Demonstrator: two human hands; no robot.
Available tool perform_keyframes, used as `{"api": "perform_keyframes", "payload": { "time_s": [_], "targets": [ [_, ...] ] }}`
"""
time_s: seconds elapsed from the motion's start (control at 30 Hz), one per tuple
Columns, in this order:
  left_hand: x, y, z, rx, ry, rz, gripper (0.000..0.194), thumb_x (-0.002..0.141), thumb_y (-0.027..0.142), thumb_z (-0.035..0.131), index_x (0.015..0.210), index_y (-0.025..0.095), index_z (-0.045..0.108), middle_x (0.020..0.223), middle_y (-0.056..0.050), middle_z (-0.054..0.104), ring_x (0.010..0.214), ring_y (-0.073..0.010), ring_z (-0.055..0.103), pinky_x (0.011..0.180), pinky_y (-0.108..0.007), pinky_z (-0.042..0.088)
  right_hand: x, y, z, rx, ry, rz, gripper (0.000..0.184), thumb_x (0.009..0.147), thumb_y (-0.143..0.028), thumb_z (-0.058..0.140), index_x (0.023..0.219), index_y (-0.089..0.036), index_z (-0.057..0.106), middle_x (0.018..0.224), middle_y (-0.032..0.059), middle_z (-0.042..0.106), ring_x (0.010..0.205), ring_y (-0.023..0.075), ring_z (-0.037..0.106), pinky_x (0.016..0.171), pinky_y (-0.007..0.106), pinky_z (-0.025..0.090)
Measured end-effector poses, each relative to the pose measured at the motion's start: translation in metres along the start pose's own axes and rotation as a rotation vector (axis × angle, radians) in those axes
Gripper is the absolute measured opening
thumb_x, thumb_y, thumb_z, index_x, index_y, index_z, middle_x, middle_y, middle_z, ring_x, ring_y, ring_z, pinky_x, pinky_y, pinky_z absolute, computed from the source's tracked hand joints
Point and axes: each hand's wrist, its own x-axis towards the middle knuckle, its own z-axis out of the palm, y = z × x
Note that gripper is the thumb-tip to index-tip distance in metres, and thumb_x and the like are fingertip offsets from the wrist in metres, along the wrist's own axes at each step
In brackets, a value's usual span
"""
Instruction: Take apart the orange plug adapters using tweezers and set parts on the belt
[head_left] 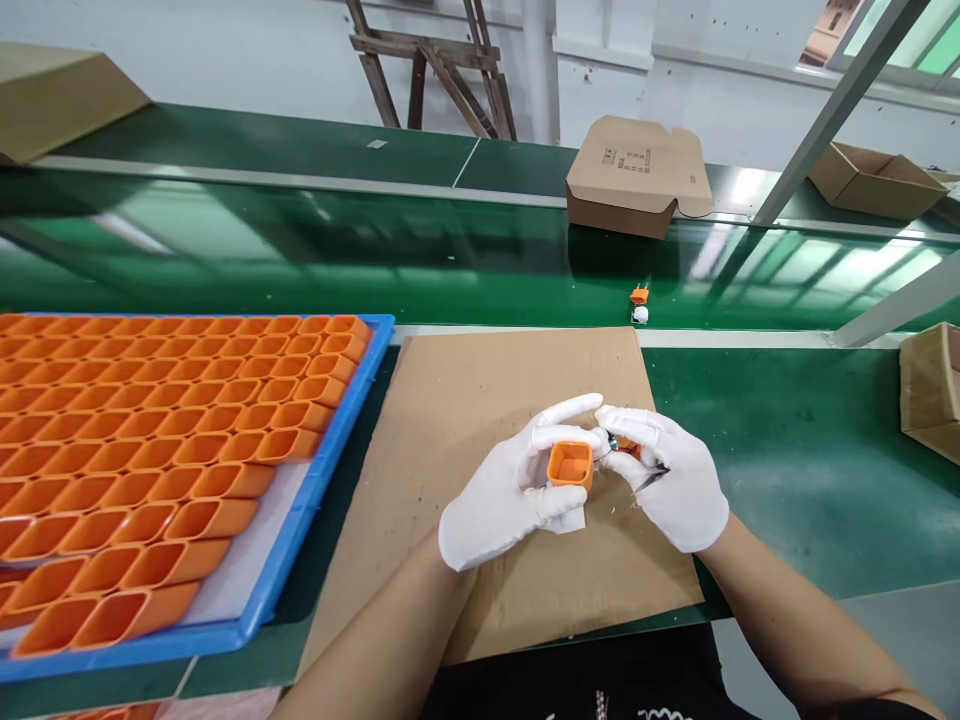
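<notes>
My left grip (504,492) clasps a square, hollow orange plastic cup (571,466) | right grip (679,478) pinches a small, half-hidden orange piece (628,447) | both right of frame centre | risk: white fabric gloves (480,515) dulling touch, piece could slip

We hold a small orange cup (570,465) a little right of the scene's middle, its rounded-square mouth open and facing up toward us, its lower side covered. Just to its right we grip a small orange part (628,449), mostly hidden, with a bit of green showing at its left. Slightly nearer and right, a thin dark piece (654,478) pokes out
</notes>
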Motion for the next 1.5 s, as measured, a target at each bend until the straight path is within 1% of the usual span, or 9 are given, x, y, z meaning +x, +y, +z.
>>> {"api": "perform_keyframes", "payload": {
  "time_s": [0.1,0.2,0.3,0.37,0.6,1.13,1.23,1.37,1.5],
  "targets": [
    [-0.002,0.002,0.000,0.080,-0.015,0.075,0.032,0.082,0.030,0.077,0.114,0.033,0.072,0.164,-0.008,0.032,0.079,-0.0192,0.073,0.056,-0.033,0.063,0.001,-0.003,-0.002,0.020,0.018,0.011,0.036,0.090,-0.017,0.072,0.121,-0.034,0.070,0.107,-0.0003,0.077,0.068,0.0131,0.067,0.070,0.031,0.062],
    [-0.002,0.003,0.004,0.305,0.139,0.218,0.032,0.083,0.025,0.075,0.114,0.032,0.071,0.152,-0.009,0.050,0.109,-0.0306,0.070,0.064,-0.036,0.066,0.000,-0.004,-0.007,0.026,0.100,0.016,0.038,0.088,-0.015,0.074,0.121,-0.034,0.071,0.105,0.0000,0.076,0.069,0.0132,0.066,0.072,0.032,0.061],
    [-0.001,-0.002,0.008,0.584,0.365,0.328,0.033,0.086,0.020,0.069,0.116,0.032,0.071,0.126,-0.007,0.066,0.109,-0.0275,0.070,0.075,-0.038,0.067,-0.003,-0.007,-0.010,0.058,0.168,-0.004,0.045,0.085,-0.010,0.074,0.124,-0.033,0.070,0.105,0.0020,0.075,0.084,0.0173,0.071,0.078,0.036,0.062],
    [-0.001,-0.007,0.009,0.736,0.423,0.360,0.034,0.088,0.018,0.066,0.118,0.032,0.070,0.114,-0.005,0.069,0.099,-0.0238,0.072,0.076,-0.037,0.066,-0.005,-0.010,-0.010,0.098,0.184,-0.051,0.051,0.083,-0.006,0.075,0.127,-0.033,0.069,0.102,0.0022,0.074,0.087,0.0179,0.072,0.078,0.035,0.062],
    [-0.003,-0.013,0.005,0.908,0.324,0.443,0.045,0.087,0.010,0.060,0.127,0.031,0.063,0.117,-0.003,0.068,0.092,-0.0178,0.072,0.071,-0.027,0.064,-0.008,-0.016,-0.005,0.099,0.079,-0.193,0.064,0.085,-0.001,0.071,0.141,-0.029,0.058,0.110,0.0049,0.075,0.097,0.0146,0.074,0.085,0.025,0.064],
    [-0.004,-0.015,0.006,0.981,0.285,0.481,0.051,0.083,0.004,0.057,0.128,0.029,0.062,0.116,-0.004,0.068,0.091,-0.0187,0.072,0.071,-0.029,0.065,-0.011,-0.006,-0.011,-0.202,-0.121,-0.260,0.075,0.094,-0.005,0.062,0.157,-0.033,0.034,0.121,0.0052,0.072,0.103,0.0154,0.074,0.088,0.027,0.064],
    [-0.005,-0.015,0.006,0.956,0.255,0.491,0.055,0.082,0.003,0.054,0.131,0.029,0.060,0.116,-0.005,0.067,0.085,-0.0173,0.072,0.065,-0.028,0.065,-0.011,-0.008,-0.013,-0.220,-0.163,-0.254,0.070,0.095,-0.007,0.060,0.156,-0.032,0.037,0.116,0.0027,0.074,0.087,0.0112,0.073,0.082,0.024,0.063],
    [-0.006,-0.015,0.009,0.925,0.252,0.476,0.050,0.085,0.005,0.054,0.130,0.028,0.060,0.114,-0.006,0.066,0.077,-0.0152,0.071,0.058,-0.025,0.063,-0.009,-0.021,-0.012,-0.411,-0.265,-0.146,0.051,0.095,-0.011,0.056,0.140,-0.033,0.057,0.102,-0.0014,0.076,0.064,0.0091,0.066,0.065,0.022,0.057],
    [-0.003,-0.018,0.013,0.928,0.308,0.398,0.047,0.085,0.007,0.056,0.127,0.026,0.063,0.112,-0.006,0.069,0.079,-0.0173,0.072,0.058,-0.027,0.063,-0.012,-0.032,-0.006,-0.559,-0.290,-0.110,0.055,0.084,-0.013,0.054,0.138,-0.021,0.060,0.120,0.0080,0.072,0.066,0.0163,0.067,0.049,0.029,0.050]
  ]
}}
